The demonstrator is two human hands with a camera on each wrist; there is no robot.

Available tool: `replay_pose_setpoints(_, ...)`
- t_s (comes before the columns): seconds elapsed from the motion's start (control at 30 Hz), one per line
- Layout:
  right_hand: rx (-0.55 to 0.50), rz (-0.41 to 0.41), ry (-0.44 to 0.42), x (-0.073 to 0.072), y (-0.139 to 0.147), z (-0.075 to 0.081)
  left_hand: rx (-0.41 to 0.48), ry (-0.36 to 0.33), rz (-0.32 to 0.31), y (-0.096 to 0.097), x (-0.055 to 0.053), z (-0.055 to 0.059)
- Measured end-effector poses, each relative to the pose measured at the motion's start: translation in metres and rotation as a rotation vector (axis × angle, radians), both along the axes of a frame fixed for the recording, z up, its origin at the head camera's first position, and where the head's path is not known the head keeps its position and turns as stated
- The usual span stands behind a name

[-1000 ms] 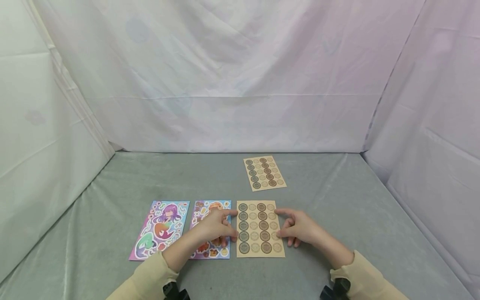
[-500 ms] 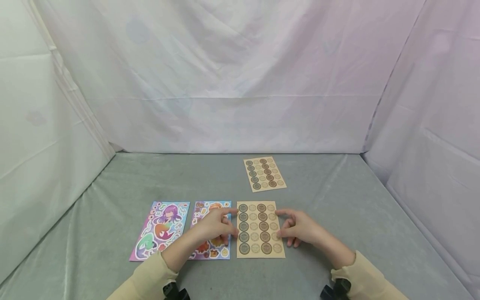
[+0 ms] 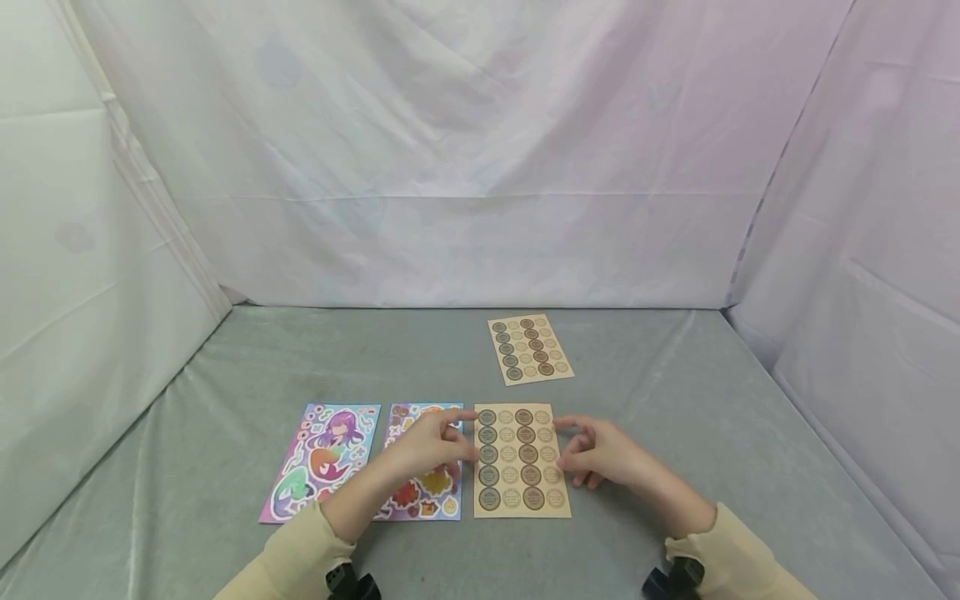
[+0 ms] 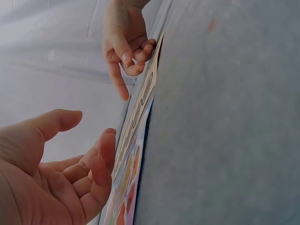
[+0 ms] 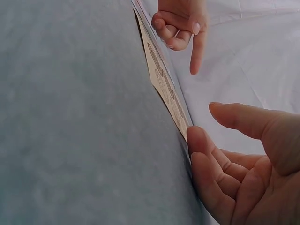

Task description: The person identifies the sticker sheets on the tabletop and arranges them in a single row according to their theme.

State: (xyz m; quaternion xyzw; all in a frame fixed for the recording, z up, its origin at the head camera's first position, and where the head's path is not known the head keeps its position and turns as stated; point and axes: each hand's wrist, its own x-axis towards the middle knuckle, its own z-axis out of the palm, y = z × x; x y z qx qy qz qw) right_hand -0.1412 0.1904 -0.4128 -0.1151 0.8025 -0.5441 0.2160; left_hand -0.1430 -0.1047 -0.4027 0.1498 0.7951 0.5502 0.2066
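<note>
A kraft-brown sheet of round stickers (image 3: 521,467) lies flat on the table between my hands. My left hand (image 3: 429,443) is at its left edge, over a purple-and-blue sticker sheet (image 3: 405,497) that it partly covers. At the brown sheet's right edge is my right hand (image 3: 607,452). On both hands the index finger and thumb point inward, well apart, while the other fingers bend loosely. Nothing is held in the left hand (image 4: 65,173) or the right hand (image 5: 243,173) in the wrist views; whether fingertips touch the sheet I cannot tell.
Left of the covered sheet lies a mermaid sticker sheet (image 3: 326,462). Farther back, a second brown sheet of round stickers (image 3: 531,350) lies slightly turned. Grey cloth covers the table (image 3: 660,375), and white curtains (image 3: 480,167) enclose its back and sides.
Both hands have risen slightly from the brown sheet's side edges, the left one more visibly. The right hand has also shifted a little to the right. The sheets lie as before.
</note>
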Motion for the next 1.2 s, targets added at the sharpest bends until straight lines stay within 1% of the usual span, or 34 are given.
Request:
replay_pose_setpoints(0.13, 0.000, -0.007, 0.013, -0.001, 0.001, 0.000, -0.025, 0.013, 0.037, 0.000, -0.002, 0.001)
replay_pose_setpoints(0.27, 0.003, -0.008, 0.035, -0.002, 0.003, 0.001, -0.019, 0.012, 0.065, -0.001, -0.003, 0.004)
replay_pose_setpoints(0.47, 0.002, -0.007, 0.074, -0.005, 0.006, 0.002, 0.002, 0.005, 0.070, -0.002, -0.005, 0.009)
replay_pose_setpoints(0.6, -0.007, -0.007, 0.099, -0.005, 0.006, 0.005, 0.016, 0.010, 0.072, -0.002, -0.006, 0.011)
replay_pose_setpoints(0.73, -0.012, -0.016, 0.106, -0.005, 0.007, 0.008, 0.025, 0.007, 0.082, -0.002, -0.007, 0.011)
replay_pose_setpoints(0.83, -0.010, -0.026, 0.105, -0.005, 0.008, 0.010, 0.024, 0.006, 0.094, -0.001, -0.009, 0.011)
replay_pose_setpoints(1.07, -0.021, -0.063, 0.122, -0.010, 0.012, 0.010, -0.011, 0.022, 0.121, 0.002, -0.012, 0.013)
replay_pose_setpoints(1.2, -0.006, -0.097, 0.130, -0.012, 0.013, 0.011, -0.001, 0.025, 0.150, 0.004, -0.016, 0.014)
